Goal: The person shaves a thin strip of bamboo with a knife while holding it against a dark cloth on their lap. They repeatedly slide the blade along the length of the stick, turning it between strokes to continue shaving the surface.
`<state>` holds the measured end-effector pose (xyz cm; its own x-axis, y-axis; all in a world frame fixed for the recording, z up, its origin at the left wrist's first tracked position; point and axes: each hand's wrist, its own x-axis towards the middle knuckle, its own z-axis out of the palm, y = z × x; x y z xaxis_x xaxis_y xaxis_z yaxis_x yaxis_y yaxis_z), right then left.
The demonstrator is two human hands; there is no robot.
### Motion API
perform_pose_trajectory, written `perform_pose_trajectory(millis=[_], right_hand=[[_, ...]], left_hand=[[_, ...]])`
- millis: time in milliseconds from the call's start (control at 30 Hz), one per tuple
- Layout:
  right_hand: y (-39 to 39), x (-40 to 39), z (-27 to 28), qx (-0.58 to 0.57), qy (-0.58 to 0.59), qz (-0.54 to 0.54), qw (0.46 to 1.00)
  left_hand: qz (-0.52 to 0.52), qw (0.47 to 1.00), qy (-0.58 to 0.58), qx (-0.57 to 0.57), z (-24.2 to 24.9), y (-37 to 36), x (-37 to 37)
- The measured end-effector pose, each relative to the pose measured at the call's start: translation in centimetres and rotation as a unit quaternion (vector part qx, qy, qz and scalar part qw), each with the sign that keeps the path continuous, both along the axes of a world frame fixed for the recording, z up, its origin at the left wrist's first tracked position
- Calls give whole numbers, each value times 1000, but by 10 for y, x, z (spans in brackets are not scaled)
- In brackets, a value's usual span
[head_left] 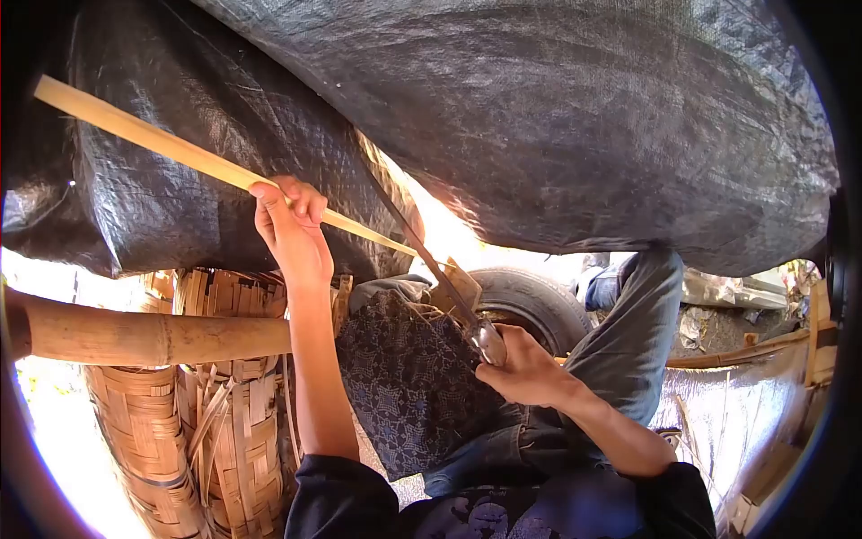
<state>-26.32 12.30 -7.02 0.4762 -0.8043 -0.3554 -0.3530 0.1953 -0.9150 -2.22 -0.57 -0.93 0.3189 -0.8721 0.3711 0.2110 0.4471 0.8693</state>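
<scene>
My left hand [294, 216] is raised on the left and closed around a long, pale bamboo strip [148, 135]. The strip slants from the upper left down to the middle, where its far end meets the line of a long-bladed knife [413, 235]. My right hand [528, 366] grips this knife by its handle, low and right of centre. The narrow dark blade points up and to the left, away from my body. Below the strip and blade, a dark patterned cloth [404, 377] covers my lap.
Black tarpaulin [584, 126] hangs low across the front. A thick bamboo pole [162, 338] runs in from the left, before woven bamboo baskets [139, 427]. A tyre [530, 301] lies beyond my knees. Wood pieces [772, 472] stand at the right edge.
</scene>
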Motion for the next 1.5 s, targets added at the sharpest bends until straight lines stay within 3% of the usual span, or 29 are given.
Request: perform_pose_trajectory(millis=[33,100,133,167,200,300,433,467,533,567,633,767,900,933,1000,1033,1100,1200,1333,1400,1500], right_hand=[[1,3,-2,2,1,0,1000],[4,9,-9,-253,-85,-62,962],[1,11,-1,-251,-83,-62,962],[-5,12,14,-35,-138,-38,989],[-7,14,22,183,-187,-13,965],[-10,34,-15,261,-238,1,936],[-29,13,10,219,-240,-6,946],[-31,9,14,163,-192,-4,968],[-31,3,24,163,-205,-17,965],[-31,0,27,165,-220,-32,961],[-28,-6,24,160,-215,-32,963],[-17,-9,-2,143,-183,-39,972],[-13,-4,-4,131,-129,-50,982],[-14,-2,-4,133,-131,-51,981],[-17,2,-2,-4,-138,-48,989],[-20,2,5,-3,-139,-47,989],[-26,6,23,149,-228,-50,961],[-25,25,9,246,-315,-23,916],[-32,24,5,246,-263,-22,933],[-35,11,21,163,-212,-6,964],[-32,9,40,194,-259,-47,945]], left_hand=[[51,999,6,-19,1,0,-6],[100,994,11,-33,2,3,-14],[125,991,7,-36,1,5,-15],[152,988,2,-38,1,6,-16],[169,985,-3,-41,1,6,-19],[167,985,-33,-34,1,9,-27],[152,988,-3,-26,2,9,-23],[123,992,11,-21,5,8,-24],[10,1000,9,-6,3,5,-11],[9,1000,11,-7,0,0,0],[-164,985,34,32,1,-6,12],[-226,968,76,72,7,-14,13],[-235,969,6,77,5,-18,6],[-189,979,18,78,3,-19,4],[-141,986,28,80,2,-18,0],[-120,990,26,75,3,-17,-4],[-97,993,17,70,3,-15,-11],[-49,997,-4,52,3,-13,-24],[-35,998,-33,49,4,-13,-29],[-36,997,-32,58,1,-13,-28],[-23,998,-28,53,1,-15,-29]])
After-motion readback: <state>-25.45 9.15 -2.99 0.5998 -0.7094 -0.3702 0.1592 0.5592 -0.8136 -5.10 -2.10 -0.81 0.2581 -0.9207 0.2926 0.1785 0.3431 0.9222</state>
